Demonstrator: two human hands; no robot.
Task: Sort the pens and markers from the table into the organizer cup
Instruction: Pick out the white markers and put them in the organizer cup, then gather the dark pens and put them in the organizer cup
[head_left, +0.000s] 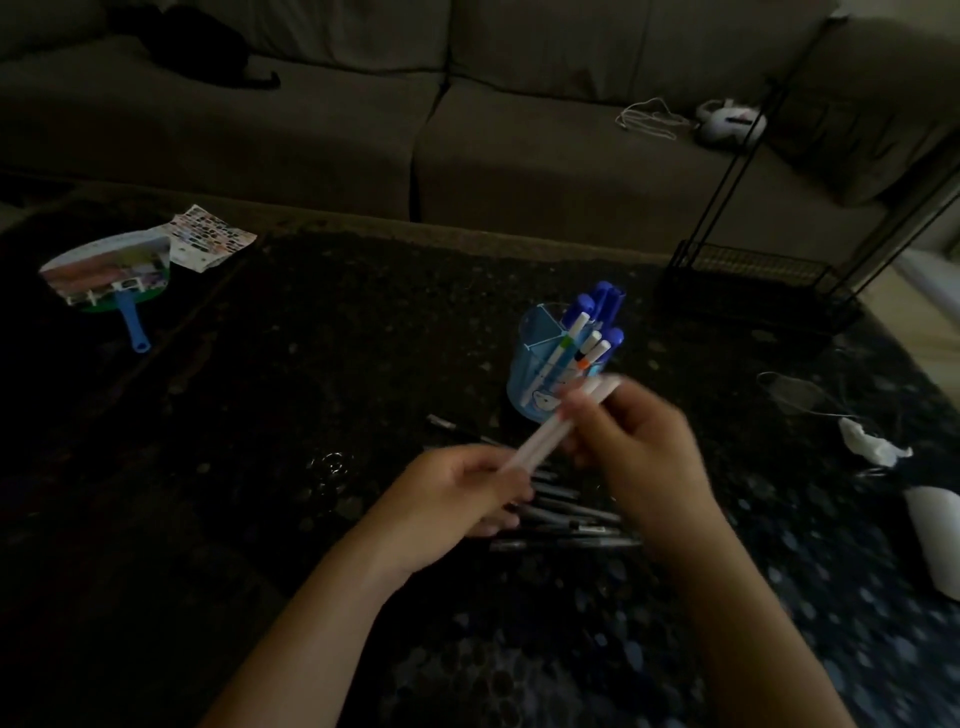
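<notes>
Both hands — left hand, right hand — clamp the white markers; long axis points up-right toward the organizer cup, nearest the right hand.

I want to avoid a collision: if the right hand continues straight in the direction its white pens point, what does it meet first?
Probably the blue organizer cup: the white pens in the right hand aim up-right at its near wall, though depth is unclear.

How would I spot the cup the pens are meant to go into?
Start at the dark table before the grey sofa. Just beyond the person's two hands stands the organizer cup, right of centre. It is the only translucent blue container there, upright, with blue-capped markers and white pens sticking out.
</notes>
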